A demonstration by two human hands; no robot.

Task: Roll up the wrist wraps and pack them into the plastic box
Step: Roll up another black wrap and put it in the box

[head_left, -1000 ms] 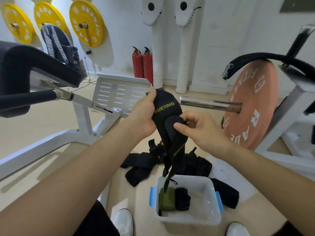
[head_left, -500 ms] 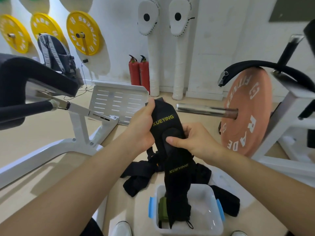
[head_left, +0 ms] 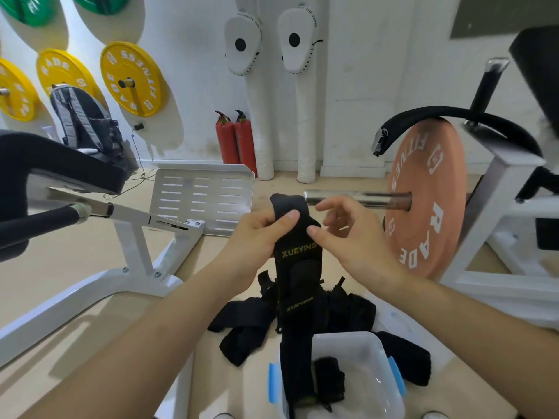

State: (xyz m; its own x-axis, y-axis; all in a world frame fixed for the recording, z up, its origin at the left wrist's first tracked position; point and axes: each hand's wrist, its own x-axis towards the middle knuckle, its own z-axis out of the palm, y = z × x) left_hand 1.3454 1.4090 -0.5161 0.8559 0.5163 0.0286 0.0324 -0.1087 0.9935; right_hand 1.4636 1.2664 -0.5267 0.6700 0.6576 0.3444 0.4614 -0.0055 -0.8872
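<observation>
My left hand (head_left: 257, 237) grips the upper end of a long black wrist wrap (head_left: 298, 300) printed XUEYING, thumb pressed on its front. The wrap hangs straight down, and its lower end reaches into the clear plastic box (head_left: 381, 391) with blue latches on the floor. My right hand (head_left: 351, 237) is beside the wrap with fingers loosely spread; only its thumb tip touches the wrap's right edge. A rolled black wrap (head_left: 329, 379) lies in the box. Loose black wraps lie in a pile (head_left: 245, 328) behind the box, one more (head_left: 408, 358) at its right.
A steel barbell sleeve (head_left: 357, 197) with a pink plate (head_left: 429, 204) juts in just behind my right hand. A white machine frame (head_left: 136, 246) and slotted footplate (head_left: 202, 198) stand to the left. Two red fire extinguishers (head_left: 234, 140) stand by the wall.
The folded wrap has dropped open to full length, down into the box. My right hand let go of the fold and rose to the wrap's upper edge. My left hand kept its hold.
</observation>
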